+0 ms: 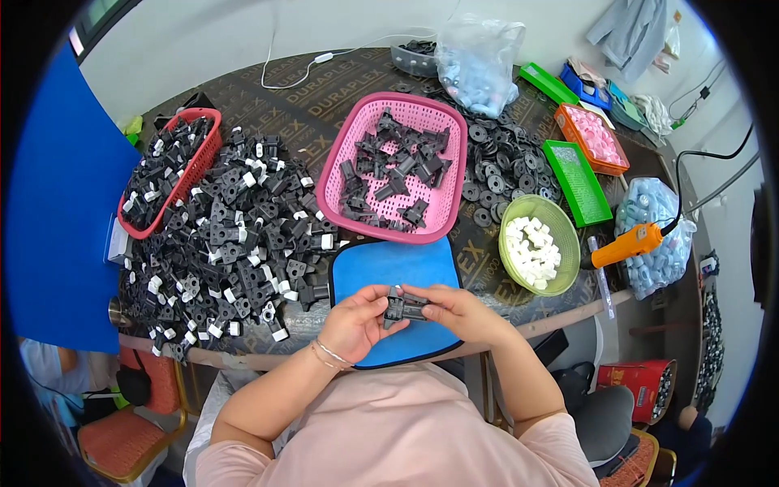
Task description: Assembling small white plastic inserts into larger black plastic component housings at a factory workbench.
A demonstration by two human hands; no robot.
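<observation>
Over a blue mat [381,272] at the table's near edge, both my hands hold one small black plastic part [411,309]. My left hand [357,325] grips its left end between thumb and fingers. From the other side my right hand [461,313] pinches the right end. A light spot shows at the part's top, too small to make out. Just beyond the mat stands a pink perforated basket [327,174] with several similar black parts inside. To the left spreads a large heap of black parts [235,223], many with white pieces in them.
A red basket [207,158] of black parts stands far left. On the right are a green basket [573,260] of white pieces, black discs [495,162], an orange electric screwdriver [629,245], green trays [580,187] and plastic bags [649,231] of bluish pieces.
</observation>
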